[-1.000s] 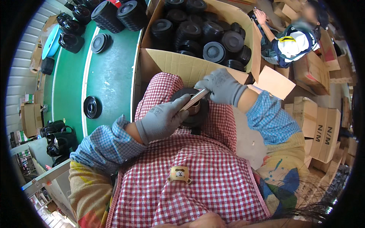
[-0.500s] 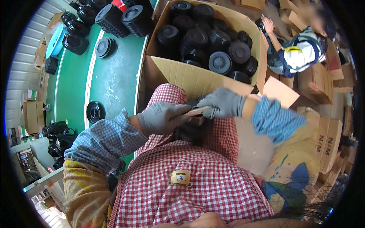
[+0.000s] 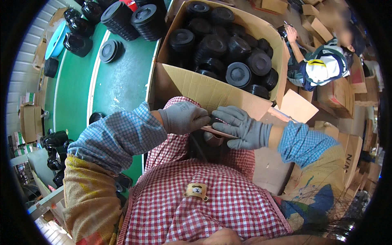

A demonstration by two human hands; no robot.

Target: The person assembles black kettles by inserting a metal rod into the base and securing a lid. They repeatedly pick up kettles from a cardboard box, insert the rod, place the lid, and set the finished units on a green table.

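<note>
Both my hands wear grey gloves and meet above my lap, in front of a red checked apron (image 3: 200, 179). My left hand (image 3: 185, 117) is closed, its fingers curled at the left end of a thin, flat, pinkish-brown strip (image 3: 222, 132). Against the strip's right part lies my right hand (image 3: 241, 125), fingers extended over it and thumb below. Under the strip a shiny brown rounded piece (image 3: 213, 139) shows; its kind is unclear, and the dark area around it hides the rest.
Beyond my hands stands an open cardboard box (image 3: 196, 83) full of stacked round black lids (image 3: 238, 74). On the left, a green work surface (image 3: 73, 94) carries more lid stacks (image 3: 118, 18), black jugs (image 3: 77, 44) and a light-blue basin (image 3: 57, 41). Another person (image 3: 322, 65) works at the upper right among cartons.
My right hand has gone from a pinch to fingers stretched over the strip. My left hand has shifted slightly right and curled more. The brown piece beneath is now plainer.
</note>
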